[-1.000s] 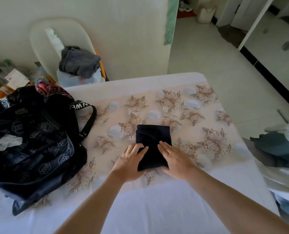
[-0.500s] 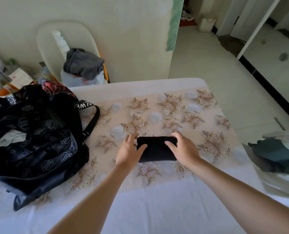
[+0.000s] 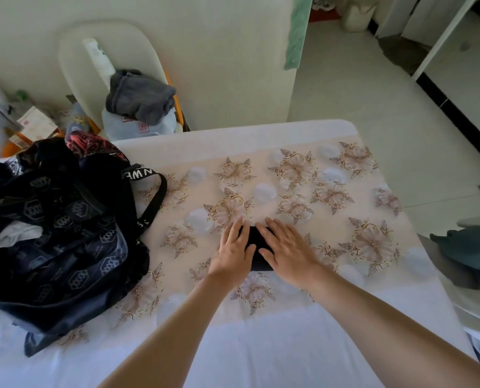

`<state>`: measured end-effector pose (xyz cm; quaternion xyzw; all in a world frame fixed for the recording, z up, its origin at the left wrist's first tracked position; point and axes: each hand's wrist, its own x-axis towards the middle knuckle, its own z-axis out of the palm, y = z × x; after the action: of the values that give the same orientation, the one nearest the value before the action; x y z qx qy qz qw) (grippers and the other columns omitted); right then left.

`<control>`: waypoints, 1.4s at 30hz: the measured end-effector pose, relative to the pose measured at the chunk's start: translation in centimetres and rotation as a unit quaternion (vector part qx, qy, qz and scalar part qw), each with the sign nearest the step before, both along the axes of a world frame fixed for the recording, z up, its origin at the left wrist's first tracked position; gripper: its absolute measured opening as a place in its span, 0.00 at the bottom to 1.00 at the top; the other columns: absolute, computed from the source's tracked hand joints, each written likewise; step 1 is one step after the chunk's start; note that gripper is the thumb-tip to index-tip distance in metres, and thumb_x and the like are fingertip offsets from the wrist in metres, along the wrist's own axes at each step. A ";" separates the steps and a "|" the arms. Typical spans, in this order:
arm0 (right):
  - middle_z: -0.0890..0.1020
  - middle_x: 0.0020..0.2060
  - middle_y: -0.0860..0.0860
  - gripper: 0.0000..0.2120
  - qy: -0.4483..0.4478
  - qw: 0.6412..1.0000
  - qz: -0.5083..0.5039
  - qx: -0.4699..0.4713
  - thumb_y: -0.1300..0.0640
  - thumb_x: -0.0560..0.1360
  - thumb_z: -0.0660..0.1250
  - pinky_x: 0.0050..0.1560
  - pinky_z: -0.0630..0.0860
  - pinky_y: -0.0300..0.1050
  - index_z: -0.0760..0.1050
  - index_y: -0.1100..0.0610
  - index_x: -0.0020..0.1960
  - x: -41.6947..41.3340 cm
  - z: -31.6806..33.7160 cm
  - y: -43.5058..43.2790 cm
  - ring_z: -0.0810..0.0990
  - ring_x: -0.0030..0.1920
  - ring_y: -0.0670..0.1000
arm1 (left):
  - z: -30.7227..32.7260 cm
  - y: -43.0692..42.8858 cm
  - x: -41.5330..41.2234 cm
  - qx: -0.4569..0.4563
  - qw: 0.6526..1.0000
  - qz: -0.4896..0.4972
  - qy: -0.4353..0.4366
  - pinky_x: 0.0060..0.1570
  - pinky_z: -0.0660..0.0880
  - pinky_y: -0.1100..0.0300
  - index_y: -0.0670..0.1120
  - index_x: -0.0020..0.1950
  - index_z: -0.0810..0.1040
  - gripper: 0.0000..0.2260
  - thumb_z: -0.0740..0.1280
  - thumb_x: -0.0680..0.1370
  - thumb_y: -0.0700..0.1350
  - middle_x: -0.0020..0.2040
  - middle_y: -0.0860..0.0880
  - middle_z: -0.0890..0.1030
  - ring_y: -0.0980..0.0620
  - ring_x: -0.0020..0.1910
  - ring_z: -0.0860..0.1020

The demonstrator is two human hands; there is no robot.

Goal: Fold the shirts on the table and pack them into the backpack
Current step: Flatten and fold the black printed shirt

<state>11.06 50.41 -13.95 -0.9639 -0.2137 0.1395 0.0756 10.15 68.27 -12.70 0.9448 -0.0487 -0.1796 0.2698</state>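
On the table [image 3: 261, 345] a black backpack [image 3: 59, 233] is laid. Right of the backpack, well apart, the folded black shirt [image 3: 252, 236] is pressed by the left hand [image 3: 234, 247] and right hand [image 3: 286, 247], fingers straight, nothing gripped. The shirt's long axis is hidden. The left hand is nearer the backpack.

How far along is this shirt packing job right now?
Done: the black shirt is folded into a small bundle, and something white shows inside the backpack. In hand: the left hand and right hand press the bundle flat. Left: putting it into the backpack.
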 end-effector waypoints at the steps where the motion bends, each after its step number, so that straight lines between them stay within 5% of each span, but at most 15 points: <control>1: 0.52 0.81 0.54 0.36 0.010 1.000 -0.003 0.000 0.36 0.78 0.28 0.79 0.48 0.53 0.42 0.50 0.81 0.1 0.0 0.0 0.50 0.80 0.55 | 0.4 -0.6 0.3 -0.012 0.998 0.053 0.030 0.74 0.59 0.45 0.53 0.81 0.46 0.28 0.54 0.83 0.50 0.80 0.54 0.47 0.49 0.79 0.46; 5: 0.51 0.81 0.52 0.35 0.032 0.999 -0.016 0.011 0.36 0.77 0.29 0.78 0.46 0.53 0.42 0.48 0.81 0.4 -0.3 -0.1 0.49 0.80 0.55 | 1.9 -1.8 2.3 -0.055 0.944 0.291 0.149 0.66 0.69 0.45 0.47 0.78 0.57 0.34 0.64 0.76 0.56 0.72 0.43 0.66 0.42 0.71 0.64; 7: 0.51 0.81 0.53 0.35 0.031 0.999 -0.022 0.006 0.36 0.79 0.29 0.78 0.45 0.54 0.42 0.49 0.81 0.0 -0.3 0.0 0.49 0.80 0.55 | 2.4 -1.6 3.0 -0.035 0.938 0.291 0.186 0.50 0.77 0.53 0.42 0.73 0.63 0.34 0.68 0.74 0.59 0.62 0.44 0.73 0.44 0.60 0.74; 10: 0.51 0.81 0.53 0.35 0.038 0.999 -0.027 0.005 0.37 0.77 0.32 0.78 0.46 0.54 0.42 0.49 0.81 -0.8 0.3 0.1 0.48 0.80 0.55 | 3.1 -0.4 3.8 -0.022 0.942 0.239 0.233 0.33 0.74 0.60 0.40 0.63 0.73 0.29 0.73 0.71 0.58 0.46 0.48 0.78 0.49 0.44 0.79; 13: 0.51 0.80 0.53 0.31 0.047 0.998 -0.023 0.030 0.41 0.82 0.46 0.79 0.47 0.54 0.44 0.49 0.81 -1.6 1.8 0.1 0.49 0.80 0.55 | 3.2 0.9 3.4 -0.090 0.935 0.216 0.265 0.42 0.81 0.56 0.41 0.59 0.77 0.26 0.77 0.67 0.55 0.49 0.47 0.82 0.50 0.45 0.82; 17: 0.52 0.80 0.51 0.42 0.047 0.995 -0.020 0.088 0.41 0.77 0.65 0.79 0.50 0.53 0.46 0.51 0.81 -2.6 5.3 0.8 0.51 0.79 0.52 | 4.7 2.5 0.6 -0.179 0.961 0.107 0.184 0.52 0.81 0.51 0.51 0.55 0.82 0.17 0.78 0.68 0.47 0.48 0.52 0.84 0.52 0.49 0.82; 20: 0.68 0.73 0.50 0.49 0.111 0.987 -0.032 0.113 0.42 0.70 0.72 0.72 0.62 0.49 0.47 0.49 0.81 -3.3 8.5 2.3 0.65 0.72 0.53 | 7.8 4.1 -2.1 -0.201 0.976 0.029 0.082 0.48 0.76 0.65 0.56 0.52 0.81 0.17 0.77 0.68 0.41 0.47 0.60 0.81 0.61 0.47 0.79; 22: 0.78 0.64 0.46 0.44 0.160 0.976 -0.050 0.139 0.43 0.68 0.75 0.62 0.71 0.46 0.56 0.42 0.78 -4.0 10.0 3.6 0.75 0.63 0.51 | 9.8 5.3 -3.7 -0.187 0.982 -0.004 0.023 0.43 0.71 0.73 0.58 0.52 0.81 0.18 0.78 0.68 0.41 0.48 0.61 0.79 0.65 0.47 0.76; 26: 0.81 0.52 0.42 0.26 0.164 0.972 -0.049 0.162 0.46 0.67 0.77 0.54 0.76 0.44 0.73 0.43 0.63 -5.2 12.2 6.7 0.79 0.53 0.47 | 11.8 8.1 -6.1 -0.165 0.986 0.012 -0.031 0.48 0.69 0.70 0.58 0.61 0.74 0.25 0.77 0.67 0.46 0.61 0.56 0.70 0.58 0.58 0.73; 29: 0.82 0.51 0.44 0.24 0.154 0.975 -0.008 0.162 0.47 0.67 0.78 0.53 0.77 0.45 0.74 0.47 0.61 -5.6 13.6 9.4 0.80 0.52 0.48 | 13.1 10.6 -7.4 -0.103 0.995 0.012 0.004 0.51 0.71 0.64 0.59 0.71 0.64 0.33 0.74 0.70 0.53 0.66 0.56 0.68 0.54 0.62 0.70; 32: 0.81 0.52 0.46 0.25 0.126 0.980 0.034 0.151 0.46 0.68 0.77 0.52 0.76 0.45 0.75 0.50 0.61 -5.0 15.0 11.9 0.79 0.52 0.49 | 14.4 13.2 -8.2 -0.050 0.998 0.024 -0.006 0.52 0.78 0.56 0.56 0.68 0.71 0.25 0.71 0.73 0.56 0.58 0.53 0.78 0.53 0.54 0.77; 38: 0.79 0.50 0.47 0.17 0.097 0.962 0.123 0.225 0.49 0.75 0.68 0.49 0.75 0.48 0.73 0.51 0.62 -3.4 17.9 16.4 0.78 0.51 0.51 | 17.6 17.7 -9.5 -0.097 0.981 0.143 -0.083 0.46 0.79 0.59 0.56 0.60 0.78 0.16 0.74 0.73 0.51 0.48 0.56 0.81 0.59 0.46 0.79; 42: 0.78 0.58 0.47 0.25 0.081 0.950 0.200 0.226 0.47 0.74 0.65 0.54 0.74 0.50 0.65 0.46 0.70 -2.2 18.5 19.7 0.75 0.57 0.51 | 18.7 21.0 -10.2 -0.100 0.975 0.152 -0.126 0.49 0.74 0.67 0.57 0.61 0.78 0.18 0.75 0.72 0.48 0.51 0.60 0.80 0.62 0.49 0.77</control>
<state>8.83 70.15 4.51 -0.8445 -0.4208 0.1778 0.2796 -0.04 89.24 5.96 0.9245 0.0440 -0.0101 0.3785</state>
